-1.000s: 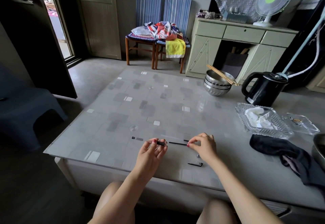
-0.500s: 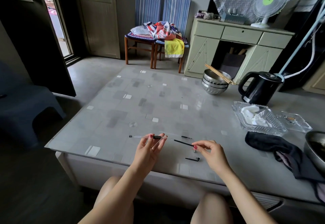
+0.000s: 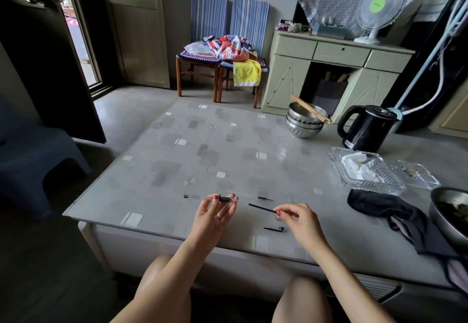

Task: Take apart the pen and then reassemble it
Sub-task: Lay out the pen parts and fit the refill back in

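My left hand (image 3: 214,217) pinches the clear pen barrel (image 3: 224,199) with its black grip, held level just above the table. My right hand (image 3: 297,217) holds one end of the thin black refill (image 3: 262,208), whose free end points left toward the barrel; a gap separates the two. On the grey table (image 3: 177,170) lie loose pen parts: a small black piece (image 3: 186,196) left of the barrel, a short black piece (image 3: 264,198) behind the refill, and a black clip piece (image 3: 273,228) close to my right hand.
A dark cloth (image 3: 379,208) lies at the right, with glass trays (image 3: 364,173) behind it, a metal bowl (image 3: 448,211) at the edge, a black kettle (image 3: 367,127) and stacked steel bowls (image 3: 305,122) with chopsticks further back. Chairs and a cabinet stand beyond the table.
My right hand has pulled the refill out of the barrel and drawn it to the right and nearer to me. The left hand has stayed with the barrel.
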